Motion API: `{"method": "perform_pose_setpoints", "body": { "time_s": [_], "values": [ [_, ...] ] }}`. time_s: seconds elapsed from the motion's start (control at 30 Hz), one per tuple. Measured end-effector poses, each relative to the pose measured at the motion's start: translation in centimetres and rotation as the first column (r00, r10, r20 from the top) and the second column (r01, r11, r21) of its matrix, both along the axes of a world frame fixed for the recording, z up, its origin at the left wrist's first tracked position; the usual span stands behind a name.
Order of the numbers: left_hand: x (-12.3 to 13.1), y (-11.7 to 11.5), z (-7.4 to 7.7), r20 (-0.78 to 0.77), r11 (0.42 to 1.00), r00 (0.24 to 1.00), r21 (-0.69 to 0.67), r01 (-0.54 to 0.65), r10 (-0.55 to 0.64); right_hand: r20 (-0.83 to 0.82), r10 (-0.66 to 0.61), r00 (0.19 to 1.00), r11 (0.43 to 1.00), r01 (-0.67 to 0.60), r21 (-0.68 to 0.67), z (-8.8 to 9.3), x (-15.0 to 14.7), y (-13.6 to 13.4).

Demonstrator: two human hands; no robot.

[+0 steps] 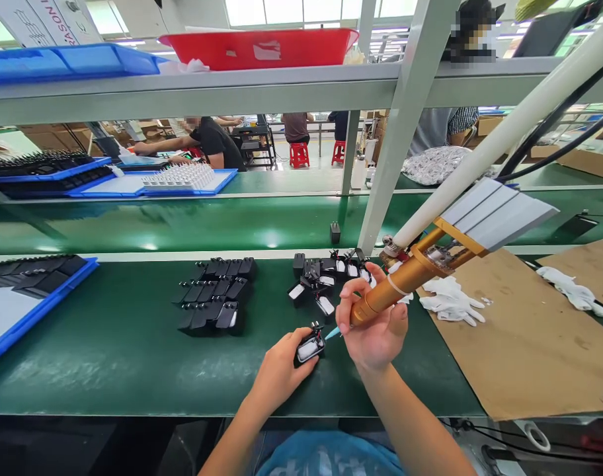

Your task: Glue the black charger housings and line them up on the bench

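Note:
In the head view, my left hand [280, 371] is closed around a small black plastic housing [310, 349] with a pale inside, low over the green bench. My right hand [373, 324] wraps round a gold cylindrical dispensing gun [388, 294], which is tilted down to the left. Its light-blue nozzle tip [332, 333] meets the right edge of the housing; whether it touches, I cannot tell. Beyond my hands lies a loose group of similar housings [325, 305], several with white insides showing. Black housings [217, 294] stand in rows to the left.
A blue tray [41, 311] with black parts sits at the far left. White gloves [450, 301] lie on brown cardboard [529, 357] at right. A slanted white pole [504, 132] and a grey upright [405, 132] rise behind the gun. A green conveyor [207, 221] runs behind the bench.

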State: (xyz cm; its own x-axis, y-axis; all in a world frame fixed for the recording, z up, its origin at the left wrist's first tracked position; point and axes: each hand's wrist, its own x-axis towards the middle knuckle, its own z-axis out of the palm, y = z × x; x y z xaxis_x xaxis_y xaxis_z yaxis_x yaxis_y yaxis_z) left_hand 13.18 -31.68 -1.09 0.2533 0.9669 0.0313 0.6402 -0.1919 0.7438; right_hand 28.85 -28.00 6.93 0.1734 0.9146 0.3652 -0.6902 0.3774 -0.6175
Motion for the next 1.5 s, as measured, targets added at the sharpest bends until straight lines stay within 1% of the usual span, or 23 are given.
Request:
{"method": "perform_pose_setpoints", "body": {
  "time_s": [0.07, 0.17, 0.23, 0.3, 0.4, 0.47, 0.57, 0.67, 0.7, 0.77, 0.87, 0.97, 1.07, 1.17, 1.27, 1.33, 1.4, 1.5],
  "values": [
    [-0.9, 0.2, 0.2, 0.057, 0.996, 0.998, -0.079, 0.032, -0.028, 0.039, -0.026, 0.999, 1.000, 0.027, -0.011, -0.3, 0.8, 0.5],
    [-1.6, 1.0, 0.8, 0.195, 0.975, 0.979, -0.195, 0.105, -0.066, 0.142, -0.091, 0.986, 0.995, 0.094, -0.014, -0.8, 2.2, 1.3],
    [-1.5, 1.9, 1.0, 0.274, 0.960, 0.960, -0.252, 0.126, -0.054, 0.224, -0.123, 0.967, 0.992, 0.128, -0.008, -1.2, 3.2, 1.7],
    [-1.1, 2.8, 0.8, 0.349, 0.942, 0.936, -0.300, 0.150, -0.037, 0.283, -0.132, 0.950, 0.990, 0.138, -0.003, -1.6, 4.0, 2.1],
    [-0.1, 3.6, 0.3, 0.450, 0.921, 0.892, -0.332, 0.202, -0.034, 0.320, -0.140, 0.937, 0.989, 0.144, 0.009, -1.9, 4.9, 2.3],
    [0.5, 3.7, 0.1, 0.455, 0.937, 0.890, -0.295, 0.187, -0.034, 0.339, -0.143, 0.930, 0.989, 0.146, 0.018, -2.1, 5.3, 2.2],
    [1.0, 3.4, 0.0, 0.336, 0.981, 0.941, -0.161, 0.103, -0.044, 0.360, -0.139, 0.922, 0.990, 0.140, 0.023, -2.1, 5.4, 2.0],
    [0.9, 3.0, 0.3, 0.140, 0.999, 0.989, 0.004, 0.045, -0.045, 0.355, -0.124, 0.927, 0.992, 0.122, 0.028, -2.0, 5.4, 1.8],
    [0.8, 2.9, 0.5, 0.069, 0.997, 0.996, 0.060, 0.052, -0.056, 0.352, -0.119, 0.929, 0.993, 0.117, 0.028, -2.0, 5.4, 1.7],
    [0.4, 2.5, 0.9, -0.055, 0.983, 0.994, 0.154, 0.102, -0.095, 0.344, -0.113, 0.932, 0.994, 0.111, 0.025, -2.0, 5.4, 1.7],
    [-0.2, 1.6, 1.1, -0.167, 0.958, 0.976, 0.229, 0.173, -0.136, 0.329, -0.105, 0.938, 0.994, 0.104, 0.021, -2.0, 5.4, 1.7],
    [-0.6, 0.8, 0.5, -0.199, 0.952, 0.975, 0.266, 0.155, -0.103, 0.314, -0.099, 0.944, 0.995, 0.101, 0.010, -2.0, 5.5, 1.7],
    [-0.5, 0.3, -0.3, -0.168, 0.942, 0.985, 0.319, 0.100, -0.047, 0.316, -0.096, 0.944, 0.995, 0.103, -0.005, -2.1, 5.5, 1.7],
    [0.1, 0.1, -0.9, -0.123, 0.929, 0.992, 0.367, 0.053, -0.008, 0.313, -0.094, 0.945, 0.995, 0.102, -0.009, -2.1, 5.4, 1.6],
    [1.0, -0.1, -1.1, -0.072, 0.932, 0.997, 0.364, 0.004, 0.023, 0.305, -0.097, 0.947, 0.995, 0.103, -0.003, -2.1, 5.3, 1.6],
    [1.5, -0.2, -1.3, -0.071, 0.930, 0.996, 0.367, -0.024, 0.053, 0.302, -0.099, 0.948, 0.995, 0.104, -0.001, -2.0, 5.3, 1.6],
    [1.8, -0.4, -1.5, -0.147, 0.922, 0.985, 0.386, -0.031, 0.094, 0.304, -0.096, 0.948, 0.995, 0.103, -0.006, -1.9, 5.3, 1.6],
    [2.0, -0.6, -1.9, -0.339, 0.919, 0.930, 0.393, 0.004, 0.141, 0.309, -0.089, 0.947, 0.995, 0.100, -0.021, -1.8, 5.4, 1.5]
  ]
}}
